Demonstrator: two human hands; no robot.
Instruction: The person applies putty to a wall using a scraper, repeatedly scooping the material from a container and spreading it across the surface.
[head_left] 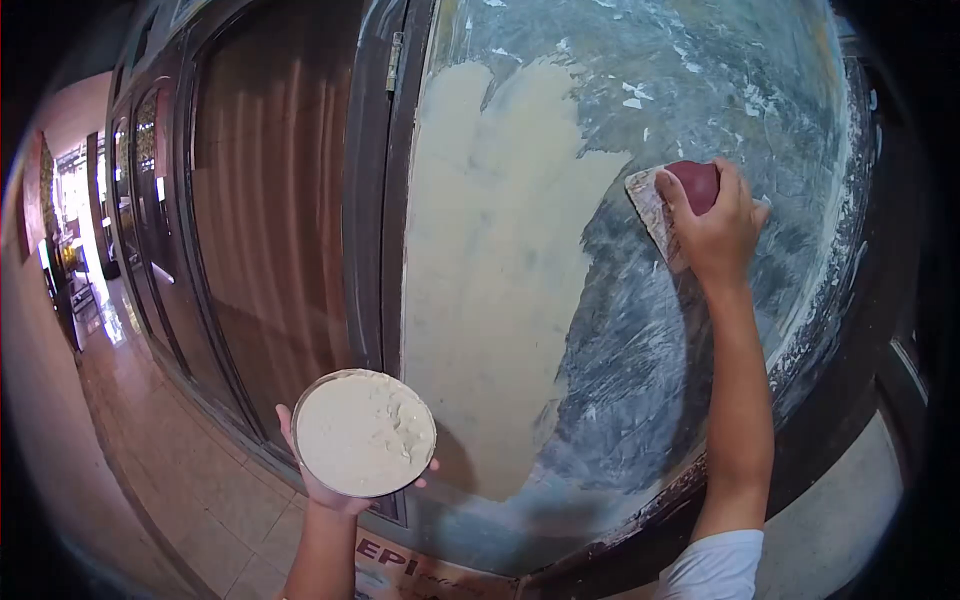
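At the wall (625,400): right hand (722,235) on scraper (651,212), left hand (328,496) under bowl (299,445).
Right hand closed around the scraper's dark red grip (697,183), blade at the grey area; cream coat (495,240) left of it. Left hand, lower and to the left, cups the bowl from beneath; cream paste (345,430) inside, brown curtain (270,210) above that hand.
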